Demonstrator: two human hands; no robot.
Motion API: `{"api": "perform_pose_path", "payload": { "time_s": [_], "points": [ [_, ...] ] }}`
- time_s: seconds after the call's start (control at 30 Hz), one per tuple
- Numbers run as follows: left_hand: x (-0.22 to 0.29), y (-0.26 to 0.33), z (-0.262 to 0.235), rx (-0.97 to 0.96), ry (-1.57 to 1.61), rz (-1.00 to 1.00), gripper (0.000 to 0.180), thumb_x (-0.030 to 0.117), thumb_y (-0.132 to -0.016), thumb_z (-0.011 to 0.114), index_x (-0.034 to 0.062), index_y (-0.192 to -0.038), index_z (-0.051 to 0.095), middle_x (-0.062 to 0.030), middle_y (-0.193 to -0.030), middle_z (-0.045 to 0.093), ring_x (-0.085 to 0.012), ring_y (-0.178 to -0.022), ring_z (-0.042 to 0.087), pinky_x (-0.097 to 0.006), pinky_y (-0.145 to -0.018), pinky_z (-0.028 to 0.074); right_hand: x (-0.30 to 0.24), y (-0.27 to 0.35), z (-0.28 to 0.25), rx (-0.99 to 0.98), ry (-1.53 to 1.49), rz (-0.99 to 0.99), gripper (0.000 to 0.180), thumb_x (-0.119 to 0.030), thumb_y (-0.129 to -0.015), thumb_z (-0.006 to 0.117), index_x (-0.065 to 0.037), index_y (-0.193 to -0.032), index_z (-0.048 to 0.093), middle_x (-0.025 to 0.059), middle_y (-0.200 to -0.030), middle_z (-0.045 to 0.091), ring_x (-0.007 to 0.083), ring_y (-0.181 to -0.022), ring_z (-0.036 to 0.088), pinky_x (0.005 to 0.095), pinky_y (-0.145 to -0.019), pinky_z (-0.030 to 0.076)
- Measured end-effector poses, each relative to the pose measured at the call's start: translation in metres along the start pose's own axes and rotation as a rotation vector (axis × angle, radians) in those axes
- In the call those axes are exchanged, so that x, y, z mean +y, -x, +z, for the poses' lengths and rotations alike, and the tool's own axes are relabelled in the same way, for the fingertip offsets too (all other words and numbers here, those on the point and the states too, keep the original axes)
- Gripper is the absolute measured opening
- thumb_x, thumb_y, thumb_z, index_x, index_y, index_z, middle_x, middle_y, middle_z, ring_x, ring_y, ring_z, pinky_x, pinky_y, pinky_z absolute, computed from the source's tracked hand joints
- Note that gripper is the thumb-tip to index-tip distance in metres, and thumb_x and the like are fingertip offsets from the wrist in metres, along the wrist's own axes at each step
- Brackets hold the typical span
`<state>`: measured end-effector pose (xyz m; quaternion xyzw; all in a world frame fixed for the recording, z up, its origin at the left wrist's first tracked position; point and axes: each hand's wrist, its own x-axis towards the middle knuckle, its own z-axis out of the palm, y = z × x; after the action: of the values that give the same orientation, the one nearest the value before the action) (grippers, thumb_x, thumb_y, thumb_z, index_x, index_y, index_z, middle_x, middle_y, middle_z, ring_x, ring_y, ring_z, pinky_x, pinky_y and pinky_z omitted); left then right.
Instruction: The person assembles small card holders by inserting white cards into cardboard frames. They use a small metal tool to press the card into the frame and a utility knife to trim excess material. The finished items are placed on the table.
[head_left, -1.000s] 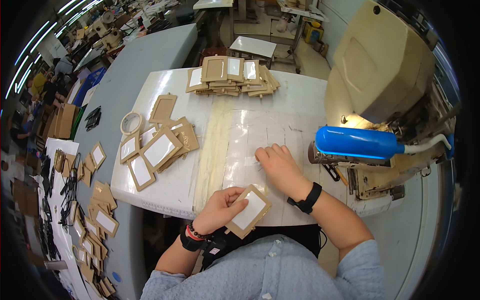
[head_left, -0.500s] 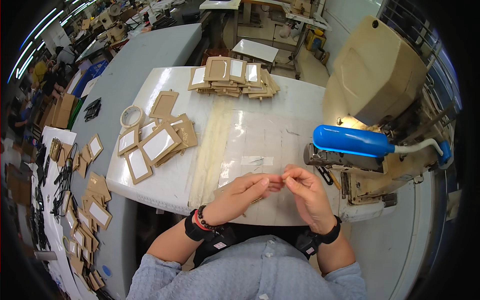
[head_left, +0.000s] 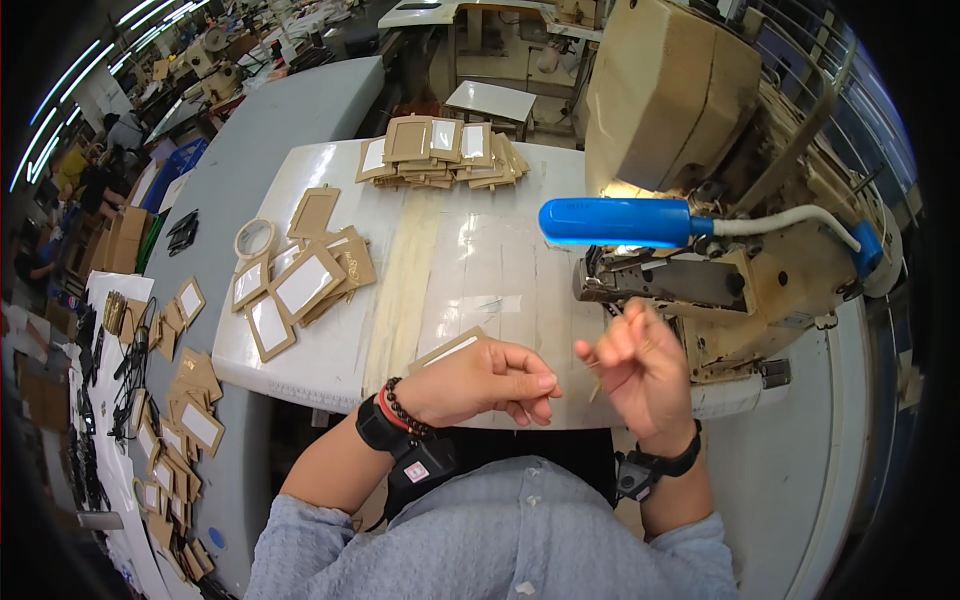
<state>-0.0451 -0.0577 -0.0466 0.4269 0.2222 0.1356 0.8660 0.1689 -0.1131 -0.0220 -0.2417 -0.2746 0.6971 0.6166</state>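
My left hand [head_left: 485, 385] hovers over the front of the white table, its fingers curled and thumb pressed against them. Whatever the fingertips may hold is too small to make out. Partly hidden behind this hand lies a tan frame-shaped card holder [head_left: 447, 350] with a white window. To the right, my right hand [head_left: 648, 380] is raised before the sewing machine [head_left: 715, 290], its bent fingers smeared by motion. A thin tan sliver [head_left: 597, 390] shows beside its fingers; whether they grip it is unclear.
A blue lamp [head_left: 615, 222] on a white flexible neck hangs over the machine bed. Card holders are piled at the table's back [head_left: 408, 140] and left [head_left: 305, 285], near a tape roll [head_left: 256, 238]. More lie on the grey side table [head_left: 240, 500], beside black cords [head_left: 125, 360].
My hands were together at the fingertips and have come apart. The right hand has moved up and right, the left slightly down. More of the card holder behind the left hand shows.
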Motion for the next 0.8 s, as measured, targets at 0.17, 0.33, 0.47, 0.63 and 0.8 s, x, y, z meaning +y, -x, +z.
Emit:
{"api": "perform_pose_path", "payload": {
  "time_s": [0.17, 0.33, 0.47, 0.63, 0.8],
  "points": [
    [0.008, 0.004, -0.003, -0.067, 0.176, -0.106, 0.021, 0.016, -0.097, 0.055, -0.0024, -0.105, 0.063, -0.0152, -0.095, 0.070, -0.0253, -0.090, 0.070, -0.031, -0.078, 0.059, -0.033, 0.007, -0.003, -0.012, -0.136, -0.198, 0.010, -0.014, -0.102, 0.042, -0.008, -0.096, 0.047, -0.0010, -0.070, 0.041, 0.0088, -0.063, 0.039, 0.0283, -0.074, 0.044],
    [0.013, 0.004, -0.001, -0.050, 0.155, -0.154, 0.023, 0.015, -0.096, 0.057, -0.0037, -0.107, 0.064, -0.0175, -0.097, 0.070, -0.0266, -0.090, 0.070, -0.032, -0.075, 0.060, -0.050, 0.015, -0.008, -0.002, -0.164, -0.298, 0.009, -0.012, -0.102, 0.042, -0.007, -0.098, 0.048, -0.0006, -0.070, 0.041, 0.0084, -0.060, 0.034, 0.0252, -0.062, 0.035],
    [0.020, 0.006, 0.005, 0.003, 0.138, -0.201, 0.024, 0.014, -0.094, 0.058, -0.0062, -0.106, 0.064, -0.0188, -0.097, 0.070, -0.0260, -0.088, 0.071, -0.031, -0.072, 0.061, -0.053, 0.018, -0.007, 0.008, -0.155, -0.315, 0.008, -0.011, -0.102, 0.042, -0.006, -0.099, 0.048, -0.0002, -0.070, 0.041, 0.0089, -0.061, 0.035, 0.0257, -0.063, 0.035],
    [0.020, 0.005, 0.005, -0.001, 0.159, -0.193, 0.025, 0.014, -0.093, 0.059, -0.0077, -0.104, 0.065, -0.0197, -0.096, 0.070, -0.0268, -0.087, 0.071, -0.032, -0.073, 0.061, -0.052, 0.019, -0.007, 0.015, -0.159, -0.326, 0.008, -0.009, -0.101, 0.041, -0.006, -0.098, 0.048, 0.0006, -0.070, 0.041, 0.0095, -0.062, 0.036, 0.0261, -0.064, 0.035],
    [0.020, 0.006, 0.003, 0.048, 0.101, -0.199, 0.022, 0.008, -0.093, 0.057, -0.0095, -0.102, 0.065, -0.0224, -0.097, 0.069, -0.0321, -0.089, 0.070, -0.035, -0.076, 0.061, -0.055, 0.018, -0.008, 0.015, -0.196, -0.348, 0.006, -0.007, -0.100, 0.042, -0.006, -0.096, 0.047, 0.0007, -0.071, 0.041, 0.0094, -0.063, 0.036, 0.0259, -0.064, 0.035]
  ]
}}
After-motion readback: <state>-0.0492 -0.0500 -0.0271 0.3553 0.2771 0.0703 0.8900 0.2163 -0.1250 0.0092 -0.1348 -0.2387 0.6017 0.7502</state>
